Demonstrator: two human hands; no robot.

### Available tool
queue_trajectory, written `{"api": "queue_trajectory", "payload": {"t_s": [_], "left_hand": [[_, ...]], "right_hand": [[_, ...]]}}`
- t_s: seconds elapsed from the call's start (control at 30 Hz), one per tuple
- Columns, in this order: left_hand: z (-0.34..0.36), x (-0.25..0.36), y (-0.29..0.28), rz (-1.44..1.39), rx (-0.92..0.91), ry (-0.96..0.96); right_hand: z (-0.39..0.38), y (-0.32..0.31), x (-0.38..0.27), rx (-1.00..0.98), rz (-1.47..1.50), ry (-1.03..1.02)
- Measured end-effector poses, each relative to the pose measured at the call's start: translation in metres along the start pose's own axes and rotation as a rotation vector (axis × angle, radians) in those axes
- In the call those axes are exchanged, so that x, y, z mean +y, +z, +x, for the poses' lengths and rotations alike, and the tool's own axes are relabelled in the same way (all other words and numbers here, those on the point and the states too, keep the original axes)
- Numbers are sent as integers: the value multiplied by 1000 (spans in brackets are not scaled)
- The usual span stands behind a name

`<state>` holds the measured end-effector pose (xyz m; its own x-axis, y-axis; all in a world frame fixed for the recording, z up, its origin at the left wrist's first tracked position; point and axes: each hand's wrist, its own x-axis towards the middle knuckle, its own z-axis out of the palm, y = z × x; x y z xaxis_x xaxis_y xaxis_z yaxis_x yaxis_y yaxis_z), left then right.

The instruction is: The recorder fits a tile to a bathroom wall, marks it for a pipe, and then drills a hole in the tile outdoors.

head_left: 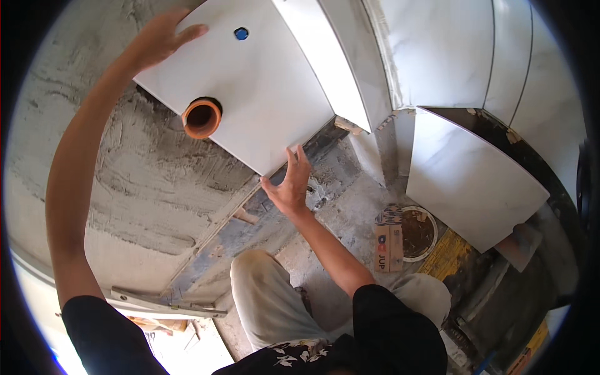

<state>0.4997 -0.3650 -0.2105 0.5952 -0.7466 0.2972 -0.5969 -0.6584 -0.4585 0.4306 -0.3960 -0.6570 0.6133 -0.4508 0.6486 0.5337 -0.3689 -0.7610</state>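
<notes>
A second white marbled tile (472, 178) leans against the tiled wall (450, 50) at the right. Below it a round bucket (417, 234) of brown mix stands on the floor, a small cardboard box (389, 240) just beside it. A long metal level (165, 305) lies at lower left.

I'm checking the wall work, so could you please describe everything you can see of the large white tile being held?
The white tile is a large glossy rectangular slab, seemingly ceramic, held flat against the rough grey mortared wall. It has a round cut-out through which an orange pipe projects, and a smaller hole showing blue near its top. The left hand presses its upper edge; the right hand supports its lower corner. Its right edge nears an adjoining white tile.
</notes>
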Motion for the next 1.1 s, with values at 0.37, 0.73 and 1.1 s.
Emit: {"api": "queue_trajectory", "payload": {"t_s": [0.37, 0.73, 1.1], "left_hand": [[-1, -4, 2, 30, 54, -74], [-2, -21, -4, -162, -2, -136], [-5, -12, -5, -131, -53, -196]], "right_hand": [[2, -12, -10, -17, 13, 67], [2, -6, -10, 1, 80, 71], [-1, -7, -7, 13, 50, 102]]}}
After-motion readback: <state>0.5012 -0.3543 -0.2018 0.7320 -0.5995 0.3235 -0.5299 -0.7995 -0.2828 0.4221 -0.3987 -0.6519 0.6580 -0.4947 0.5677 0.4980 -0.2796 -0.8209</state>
